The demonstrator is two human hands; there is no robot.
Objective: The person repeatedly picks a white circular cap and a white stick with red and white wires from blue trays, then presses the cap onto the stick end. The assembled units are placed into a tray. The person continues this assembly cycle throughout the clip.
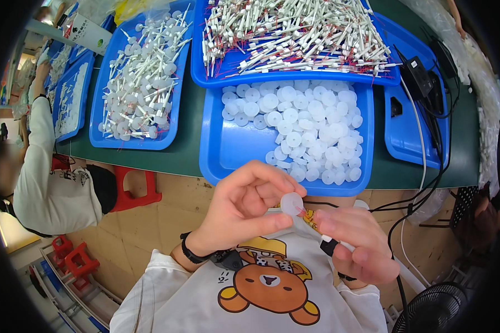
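Note:
My left hand (241, 202) pinches a round translucent white disc (290, 203) between thumb and fingertips, in front of my shirt. Close to its right, my right hand (361, 241) is closed around a thin white stick-like part (345, 246) with a small black-and-white end piece. Thin red wire shows between the disc and my right fingertips; whether it passes through the disc I cannot tell. Just beyond my hands, a blue tray (219, 152) holds many similar discs (311, 125). A second blue tray (294, 79), overlapping its far side, is heaped with white sticks (294, 36) with red wires.
At the left, another blue tray (133, 144) holds sticks with discs attached. A blue tray (400, 147) at the right carries a black power adapter (418, 76) and cables. A co-worker (55, 183) sits at far left near red stools (79, 261). A black fan (436, 308) stands lower right.

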